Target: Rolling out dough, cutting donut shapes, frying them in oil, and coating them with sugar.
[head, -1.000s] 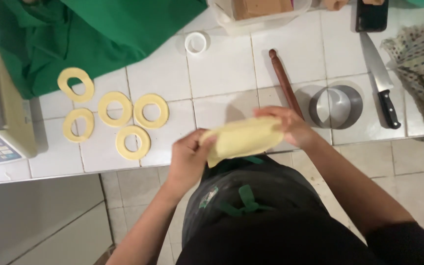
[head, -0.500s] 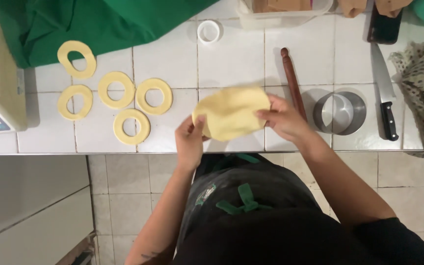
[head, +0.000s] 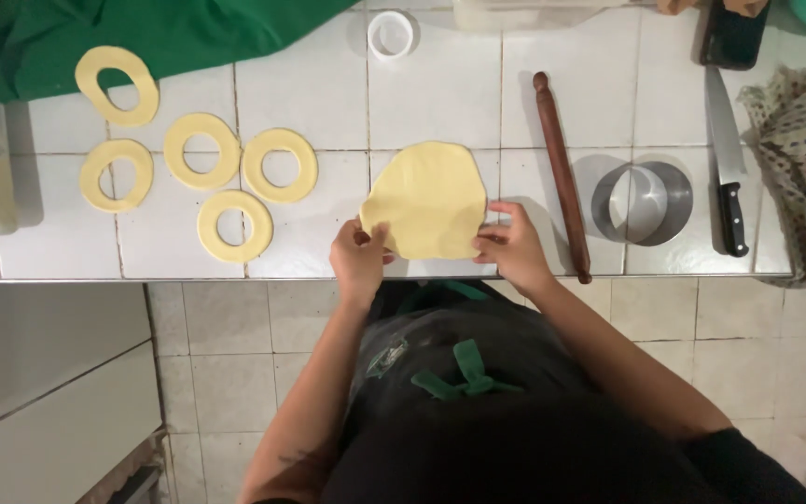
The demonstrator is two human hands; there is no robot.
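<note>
On white tiled counter [head: 310, 75]: left hand [head: 358, 261], right hand [head: 513, 250] both pinch round yellow dough sheet [head: 429, 198].

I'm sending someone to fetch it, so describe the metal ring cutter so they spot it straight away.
On the white tiled counter, look right of the flat dough sheet held by both hands. Between the wooden rolling pin and the black-handled knife stands the metal ring cutter, the only shiny, hollow round thing there.

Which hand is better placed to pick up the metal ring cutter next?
Right hand, probably: it rests on the flat yellow dough sheet's edge nearest the round metal ring cutter; the left hand holds the far edge.
</note>
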